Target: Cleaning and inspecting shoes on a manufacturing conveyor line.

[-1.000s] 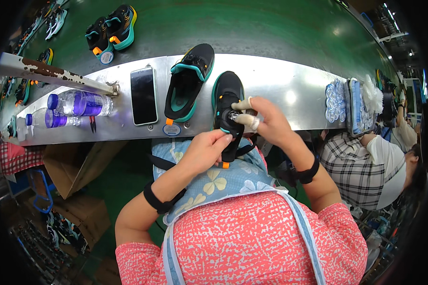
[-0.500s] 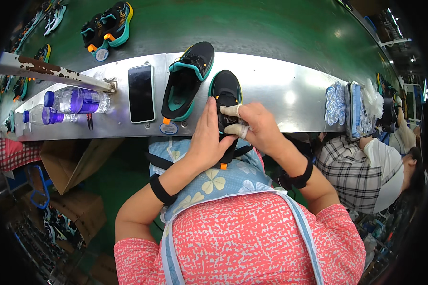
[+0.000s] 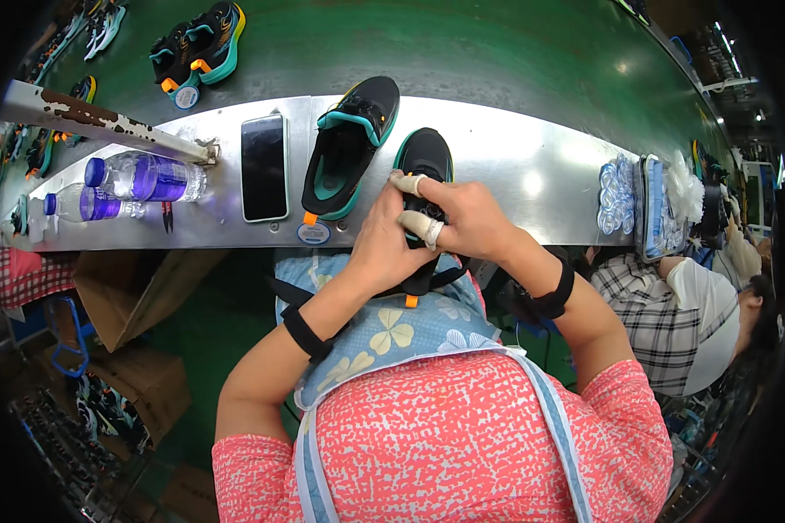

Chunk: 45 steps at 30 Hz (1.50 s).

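A black sneaker (image 3: 428, 155) with a teal sole edge points away from me over the bench's near edge. My left hand (image 3: 382, 244) wraps around its left side. From the right, my right hand (image 3: 469, 220) reaches over the lacing area, with pale finger covers on two fingertips. These fingertips press at the shoe's upper near my left fingers; whether a lace is pinched between them is hidden. Just left stands a matching sneaker (image 3: 351, 152), with an orange heel tab and a round tag (image 3: 313, 233) by its heel.
A phone (image 3: 264, 168), two water bottles (image 3: 153, 178) and a rusty bar (image 3: 105, 122) occupy the metal bench's left side. At right are clear plastic pieces (image 3: 617, 196) and a tray (image 3: 651, 209), near another person (image 3: 645, 314). A pair of sneakers (image 3: 199, 52) sits on the green surface beyond.
My right fingers have moved left across the shoe, closer to my left hand. My left fingers have curled in more around the shoe's side. The whole view has shifted slightly.
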Each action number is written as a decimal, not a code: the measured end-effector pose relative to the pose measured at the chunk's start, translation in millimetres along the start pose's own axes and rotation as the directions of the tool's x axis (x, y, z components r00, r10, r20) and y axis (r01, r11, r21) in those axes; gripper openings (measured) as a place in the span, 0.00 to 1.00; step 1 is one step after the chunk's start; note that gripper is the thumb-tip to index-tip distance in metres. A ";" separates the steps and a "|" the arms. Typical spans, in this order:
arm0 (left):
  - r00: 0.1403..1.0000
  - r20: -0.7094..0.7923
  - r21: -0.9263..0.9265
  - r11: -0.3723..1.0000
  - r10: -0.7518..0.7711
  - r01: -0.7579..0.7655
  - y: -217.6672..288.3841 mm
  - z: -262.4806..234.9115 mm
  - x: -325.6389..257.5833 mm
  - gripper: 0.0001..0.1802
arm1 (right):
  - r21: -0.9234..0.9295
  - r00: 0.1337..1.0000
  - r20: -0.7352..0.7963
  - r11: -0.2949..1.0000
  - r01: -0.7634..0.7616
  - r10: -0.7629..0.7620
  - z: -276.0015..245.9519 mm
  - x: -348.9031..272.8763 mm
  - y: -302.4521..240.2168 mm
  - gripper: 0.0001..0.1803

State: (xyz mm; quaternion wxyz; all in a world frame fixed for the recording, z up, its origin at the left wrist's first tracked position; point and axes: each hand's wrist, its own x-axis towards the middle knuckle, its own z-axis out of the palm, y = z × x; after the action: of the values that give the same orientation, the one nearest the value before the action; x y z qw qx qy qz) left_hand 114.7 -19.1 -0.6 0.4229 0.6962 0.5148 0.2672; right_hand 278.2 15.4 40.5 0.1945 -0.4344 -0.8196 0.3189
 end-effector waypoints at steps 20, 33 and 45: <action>0.998 0.046 0.048 0.998 -0.032 0.030 5.5 -2.6 3.2 0.58 | 0.175 0.993 -0.038 0.979 -0.105 0.113 -22.8 -24.8 -11.6 0.26; 0.999 0.026 0.028 0.999 -0.044 0.043 4.6 -2.3 2.2 0.58 | -0.170 0.992 -0.073 0.982 0.089 -0.103 -5.7 -41.7 -3.8 0.34; 0.845 -0.529 0.032 0.997 0.081 -0.075 18.9 -92.0 6.4 0.16 | 0.119 0.918 -0.249 0.950 -0.287 0.309 6.7 -51.5 7.7 0.37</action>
State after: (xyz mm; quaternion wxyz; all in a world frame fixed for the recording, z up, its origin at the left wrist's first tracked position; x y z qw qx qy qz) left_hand 51.8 13.7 61.3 0.2498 0.6180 0.5841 0.4631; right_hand 306.9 -26.8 28.1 0.2685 -0.5846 -0.6971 0.3164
